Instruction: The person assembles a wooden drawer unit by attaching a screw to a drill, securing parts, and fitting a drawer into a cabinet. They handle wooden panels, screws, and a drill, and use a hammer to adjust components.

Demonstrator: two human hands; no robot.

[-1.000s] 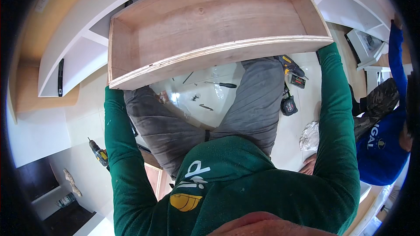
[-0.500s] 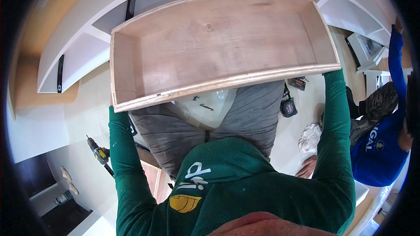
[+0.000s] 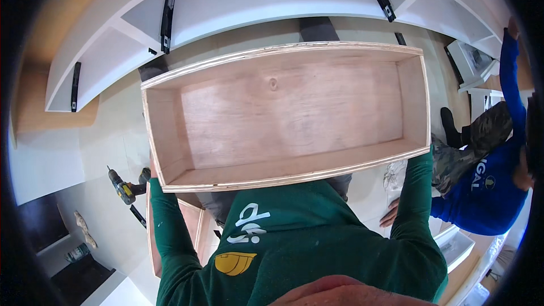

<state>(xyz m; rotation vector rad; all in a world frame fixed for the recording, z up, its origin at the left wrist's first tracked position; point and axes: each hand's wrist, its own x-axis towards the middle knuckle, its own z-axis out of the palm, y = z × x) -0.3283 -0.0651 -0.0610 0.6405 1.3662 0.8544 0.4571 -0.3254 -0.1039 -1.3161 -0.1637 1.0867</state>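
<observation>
A shallow, pale plywood drawer box (image 3: 283, 107) hangs in front of my body, its open side facing up toward me. It hides most of my legs. My left hand (image 3: 152, 169) grips its left end; only a sliver of skin shows beside the panel. At the right end my right hand is behind the box, with just the green right sleeve (image 3: 420, 165) leading up to the corner. The fingers of both hands are hidden. Beyond the box stands a white cabinet (image 3: 266, 0) with black drawer runners (image 3: 168, 20) fixed inside its openings.
Left of me a cordless drill (image 3: 122, 187) lies on the floor, near another wooden drawer box (image 3: 191, 215). To the right, a co-worker in a blue top (image 3: 490, 192) sits with one hand (image 3: 390, 213) down near crumpled white material (image 3: 395, 174). White drawers (image 3: 456, 246) lie beyond.
The drawer box has come back toward my body, away from the cabinet, and more of the runners shows. It now covers the tape measure and the floor between my legs.
</observation>
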